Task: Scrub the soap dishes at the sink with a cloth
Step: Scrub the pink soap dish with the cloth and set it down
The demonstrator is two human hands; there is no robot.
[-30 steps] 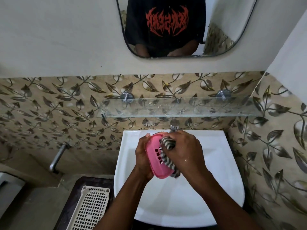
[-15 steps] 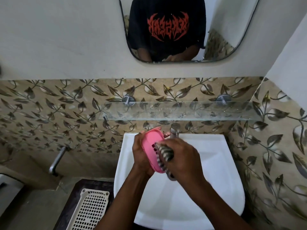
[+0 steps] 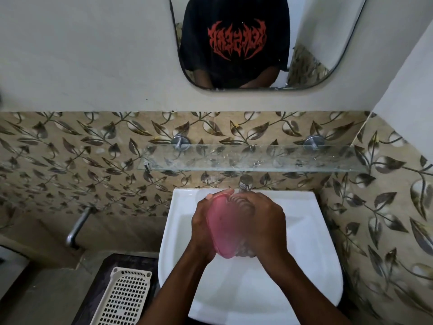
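Over the white sink [image 3: 311, 254], my left hand [image 3: 201, 228] grips a pink soap dish [image 3: 221, 228] by its left edge, holding it up on its side. The dish is blurred with motion. My right hand [image 3: 264, 221] presses a striped dark-and-light cloth [image 3: 241, 204] against the dish's right side. Most of the cloth is hidden under my right hand; a bit of it shows below the dish. Both hands sit just in front of the chrome tap [image 3: 245, 182].
A glass shelf [image 3: 257, 158] runs along the leaf-patterned tile wall above the tap, with a mirror [image 3: 304, 55] higher up. A cream perforated plastic tray [image 3: 124, 299] lies on a dark surface left of the sink. A metal pipe [image 3: 77, 226] juts from the left wall.
The dish has turned so its plain back faces me, its slotted side no longer visible. My right hand with the cloth slid up over the dish's right side. The view tilted upward.
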